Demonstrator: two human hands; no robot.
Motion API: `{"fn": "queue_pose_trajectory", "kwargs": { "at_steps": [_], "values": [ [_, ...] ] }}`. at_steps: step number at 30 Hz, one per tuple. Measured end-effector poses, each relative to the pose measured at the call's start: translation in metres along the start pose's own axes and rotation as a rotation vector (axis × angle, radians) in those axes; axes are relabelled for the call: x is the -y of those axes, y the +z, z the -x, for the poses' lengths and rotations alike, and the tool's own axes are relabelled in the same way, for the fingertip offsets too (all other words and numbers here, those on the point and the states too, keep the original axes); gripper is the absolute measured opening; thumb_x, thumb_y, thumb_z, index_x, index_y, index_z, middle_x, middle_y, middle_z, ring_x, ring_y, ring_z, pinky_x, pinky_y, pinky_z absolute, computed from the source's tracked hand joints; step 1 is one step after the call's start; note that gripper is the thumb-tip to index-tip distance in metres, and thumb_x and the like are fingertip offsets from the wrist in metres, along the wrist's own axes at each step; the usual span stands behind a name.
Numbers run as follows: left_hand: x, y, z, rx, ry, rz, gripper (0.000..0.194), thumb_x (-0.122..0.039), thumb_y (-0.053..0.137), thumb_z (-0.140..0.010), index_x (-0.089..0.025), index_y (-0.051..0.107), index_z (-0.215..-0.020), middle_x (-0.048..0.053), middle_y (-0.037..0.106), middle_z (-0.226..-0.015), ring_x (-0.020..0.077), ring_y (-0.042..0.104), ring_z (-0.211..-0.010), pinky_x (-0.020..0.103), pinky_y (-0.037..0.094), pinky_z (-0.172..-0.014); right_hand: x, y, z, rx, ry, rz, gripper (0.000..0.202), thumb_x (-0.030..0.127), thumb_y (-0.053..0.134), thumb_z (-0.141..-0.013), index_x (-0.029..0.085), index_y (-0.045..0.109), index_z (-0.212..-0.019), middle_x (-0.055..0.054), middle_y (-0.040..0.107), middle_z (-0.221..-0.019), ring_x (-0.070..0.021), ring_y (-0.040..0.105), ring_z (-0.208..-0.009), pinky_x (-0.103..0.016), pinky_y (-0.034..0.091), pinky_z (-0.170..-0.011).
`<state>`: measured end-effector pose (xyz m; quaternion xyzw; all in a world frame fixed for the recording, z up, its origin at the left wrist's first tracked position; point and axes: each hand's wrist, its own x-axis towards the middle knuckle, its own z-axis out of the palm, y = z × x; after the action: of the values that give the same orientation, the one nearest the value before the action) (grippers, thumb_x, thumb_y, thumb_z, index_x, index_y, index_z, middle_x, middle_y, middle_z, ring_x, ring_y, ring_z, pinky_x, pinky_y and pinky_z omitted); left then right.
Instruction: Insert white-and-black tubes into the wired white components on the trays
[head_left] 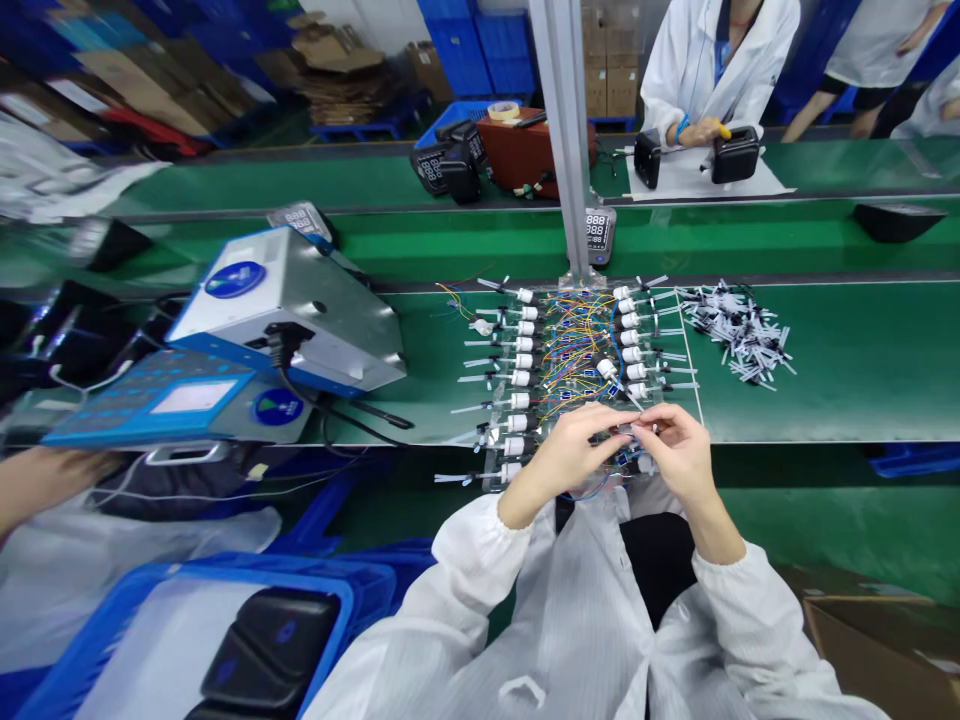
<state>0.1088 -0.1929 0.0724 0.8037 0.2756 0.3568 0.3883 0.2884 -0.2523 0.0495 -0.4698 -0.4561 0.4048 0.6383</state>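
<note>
Both hands meet at the near edge of the green bench, fingertips almost touching. My left hand (581, 445) is closed in a pinch, and my right hand (675, 450) pinches close beside it. What lies between the fingers is too small and too covered to make out. Just beyond them a white cylindrical part (607, 370) lies tilted, with a thin tube pointing toward my fingertips. Similar white cylinders (525, 343) with black ends and pale tubes stand in two rows on a clear holder. Yellow, red and blue wires (574, 335) tangle between the rows.
A heap of short tubes with black pieces (739, 330) lies to the right. Left stands a silver-and-blue machine (300, 310) with a black cable. A metal post (562, 130) rises behind the holder. Across the bench a person (712, 80) handles a black device (735, 155).
</note>
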Motion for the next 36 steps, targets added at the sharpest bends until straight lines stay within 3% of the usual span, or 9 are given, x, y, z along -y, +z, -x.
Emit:
{"fn": "queue_pose_trajectory", "kwargs": {
  "at_steps": [5, 10, 14, 16, 20, 26, 30, 36],
  "values": [
    [-0.004, -0.001, -0.001, -0.143, -0.11, 0.072, 0.021, -0.026, 0.076, -0.091, -0.022, 0.08, -0.112, 0.008, 0.08, -0.112, 0.0214, 0.074, -0.103, 0.034, 0.059, -0.09, 0.0, 0.004, -0.001, 0.019, -0.074, -0.025, 0.006, 0.019, 0.074, -0.09, 0.024, 0.071, -0.091, -0.003, 0.068, -0.092, -0.0175, 0.066, -0.088, -0.031, 0.053, -0.078],
    [-0.007, 0.012, -0.001, -0.259, -0.242, 0.375, 0.015, -0.028, 0.079, -0.088, -0.018, 0.081, -0.099, 0.011, 0.08, -0.107, 0.023, 0.074, -0.104, 0.034, 0.059, -0.091, -0.004, 0.007, 0.004, 0.084, -0.105, 0.028, 0.005, 0.021, 0.075, -0.09, 0.024, 0.071, -0.09, -0.003, 0.068, -0.089, -0.0191, 0.065, -0.086, -0.033, 0.052, -0.078],
    [-0.002, 0.022, -0.001, -0.293, -0.389, 0.628, 0.033, -0.029, 0.087, -0.079, -0.017, 0.078, -0.109, 0.012, 0.079, -0.11, 0.0214, 0.075, -0.098, 0.032, 0.061, -0.086, -0.006, 0.006, 0.007, 0.12, -0.108, 0.078, 0.006, 0.02, 0.076, -0.09, 0.024, 0.071, -0.089, -0.003, 0.068, -0.086, -0.0181, 0.064, -0.082, -0.033, 0.051, -0.076],
    [0.004, 0.023, -0.001, -0.33, -0.449, 0.707, 0.039, -0.028, 0.09, -0.075, -0.017, 0.077, -0.111, 0.011, 0.079, -0.111, 0.0193, 0.075, -0.094, 0.03, 0.06, -0.085, -0.006, 0.005, 0.007, 0.099, -0.11, 0.055, 0.007, 0.019, 0.076, -0.089, 0.024, 0.072, -0.089, -0.003, 0.069, -0.086, -0.0182, 0.065, -0.083, -0.033, 0.051, -0.077],
    [0.011, 0.019, 0.002, -0.366, -0.437, 0.783, 0.031, -0.032, 0.085, -0.082, -0.018, 0.079, -0.109, 0.009, 0.078, -0.104, 0.0191, 0.076, -0.091, 0.035, 0.061, -0.092, -0.005, 0.003, 0.005, 0.014, -0.094, -0.021, 0.007, 0.018, 0.077, -0.088, 0.024, 0.072, -0.086, -0.004, 0.071, -0.089, -0.0194, 0.067, -0.088, -0.034, 0.052, -0.08],
    [0.005, 0.009, 0.01, -0.214, -0.295, 0.442, 0.034, -0.03, 0.087, -0.081, -0.018, 0.08, -0.112, 0.011, 0.078, -0.104, 0.0206, 0.074, -0.09, 0.034, 0.062, -0.083, -0.004, 0.002, 0.003, 0.019, -0.083, 0.0, 0.004, 0.02, 0.076, -0.088, 0.024, 0.076, -0.086, -0.005, 0.071, -0.089, -0.0202, 0.067, -0.089, -0.036, 0.054, -0.081],
    [0.002, 0.006, 0.012, -0.153, -0.167, 0.21, 0.022, -0.029, 0.082, -0.086, -0.02, 0.082, -0.106, 0.01, 0.079, -0.102, 0.0208, 0.073, -0.093, 0.035, 0.06, -0.087, -0.002, 0.003, 0.005, 0.023, -0.072, 0.03, 0.002, 0.024, 0.077, -0.088, 0.024, 0.076, -0.086, -0.005, 0.073, -0.088, -0.0209, 0.068, -0.089, -0.036, 0.055, -0.08],
    [0.0, 0.006, 0.01, -0.181, -0.082, 0.136, 0.02, -0.025, 0.082, -0.086, -0.021, 0.082, -0.105, 0.009, 0.079, -0.102, 0.0199, 0.074, -0.093, 0.034, 0.06, -0.088, -0.004, 0.004, 0.007, 0.021, -0.071, -0.009, 0.002, 0.022, 0.077, -0.088, 0.024, 0.075, -0.088, -0.004, 0.072, -0.089, -0.0195, 0.068, -0.087, -0.035, 0.053, -0.079]
  ]
}}
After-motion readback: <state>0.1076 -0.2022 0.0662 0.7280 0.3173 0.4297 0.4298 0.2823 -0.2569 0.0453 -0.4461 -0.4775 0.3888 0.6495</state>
